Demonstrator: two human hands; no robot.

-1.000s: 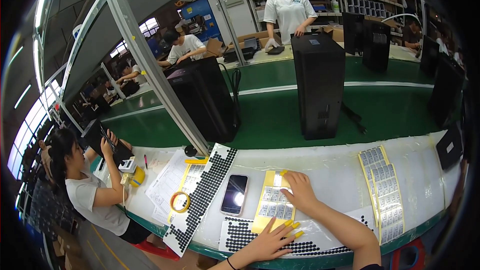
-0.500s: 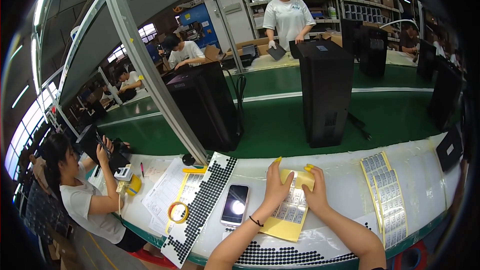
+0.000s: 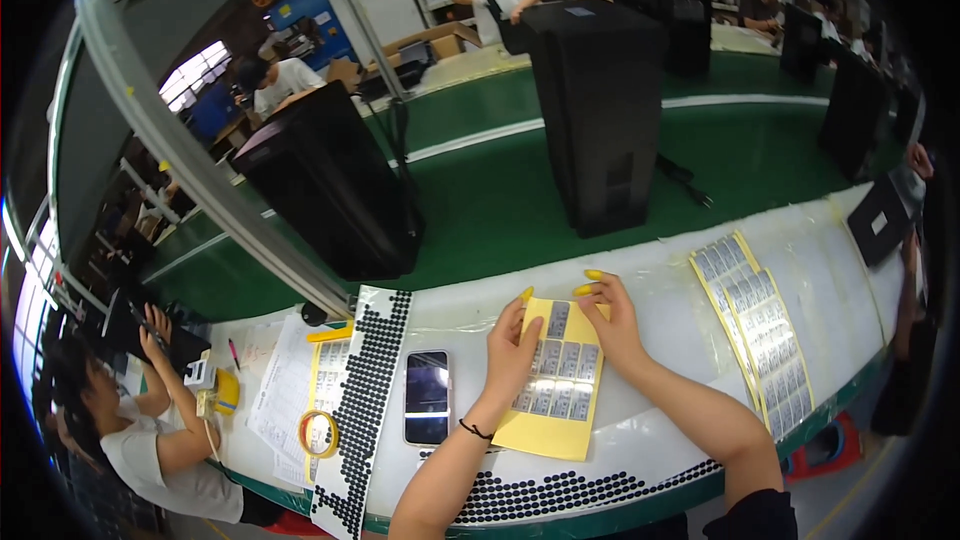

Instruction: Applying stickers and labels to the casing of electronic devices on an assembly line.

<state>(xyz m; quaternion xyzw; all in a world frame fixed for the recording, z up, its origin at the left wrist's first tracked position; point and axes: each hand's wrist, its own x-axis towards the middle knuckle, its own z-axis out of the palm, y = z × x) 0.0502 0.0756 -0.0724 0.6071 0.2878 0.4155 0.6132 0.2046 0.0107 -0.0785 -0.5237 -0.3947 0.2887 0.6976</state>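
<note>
A yellow-backed sheet of silver labels [image 3: 545,435] lies under my hands over the white tabletop. My left hand [image 3: 512,355] grips its left edge, thumb on the face and fingers along the side. At the upper right corner, my right hand [image 3: 615,325] has its thumb and fingertips drawn together; whatever is between them is too small to make out. Yellow finger covers are on fingertips of both hands. One label stands alone in the sheet's top row, with fuller rows beneath. A phone [image 3: 427,397] with a dark screen lies left of my left forearm.
More label sheets [image 3: 765,335] lie at right. Strips of black round pads [image 3: 365,400] are at left and along the front edge. A tape roll [image 3: 319,433] sits at left. Tall black machines [image 3: 600,110] stand on the green conveyor [image 3: 480,200]. A co-worker [image 3: 160,430] sits at left.
The view has tilted down and turned right. The sheet's upper part, bent between my hands before, now lies flatter. My right hand has shifted to its upper right corner.
</note>
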